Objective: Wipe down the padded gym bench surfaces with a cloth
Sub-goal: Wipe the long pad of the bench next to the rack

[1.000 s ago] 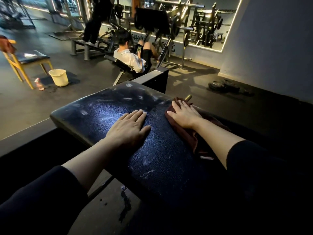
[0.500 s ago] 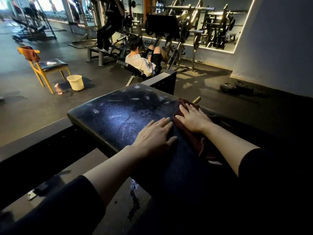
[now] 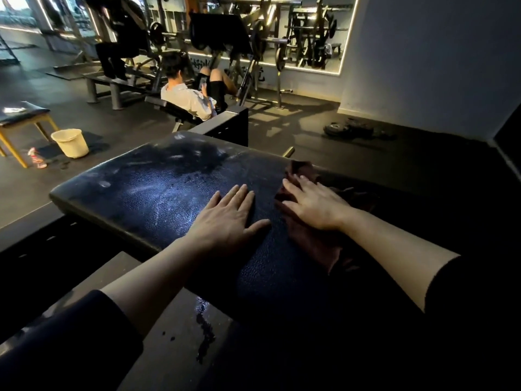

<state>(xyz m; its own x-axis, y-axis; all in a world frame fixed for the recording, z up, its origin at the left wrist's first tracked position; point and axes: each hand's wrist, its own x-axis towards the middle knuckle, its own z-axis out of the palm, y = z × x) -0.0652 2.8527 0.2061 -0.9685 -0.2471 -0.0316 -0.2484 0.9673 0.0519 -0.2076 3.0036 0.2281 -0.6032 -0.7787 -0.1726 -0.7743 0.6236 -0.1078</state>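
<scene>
— Where's the cloth?

— The dark reddish cloth lies on the right part of the padded surface, at centre right of the frame, bunched and trailing off toward the lower right.

— Who's got it?

— The right hand lies flat on top of it, fingers straight and spread a little, pressing down rather than gripping.

— And the other hand?

— The left hand rests palm down on the bare pad just beside the cloth, fingers stretched out, thumb pointing toward the cloth. It holds nothing.

— How does the pad look?

— Dark blue, grainy, with pale streaks and smears across its left and far parts.

— What's around it?

— Below the pad, at lower centre, a grey floor with a dark wet trickle. At the left edge a pale bucket, a small spray bottle just beside it, and a yellow-legged chair. Beyond the pad, at upper centre, a person in a white shirt sits reclined at a machine. Weight plates lie on the floor at the right, near the wall.
</scene>
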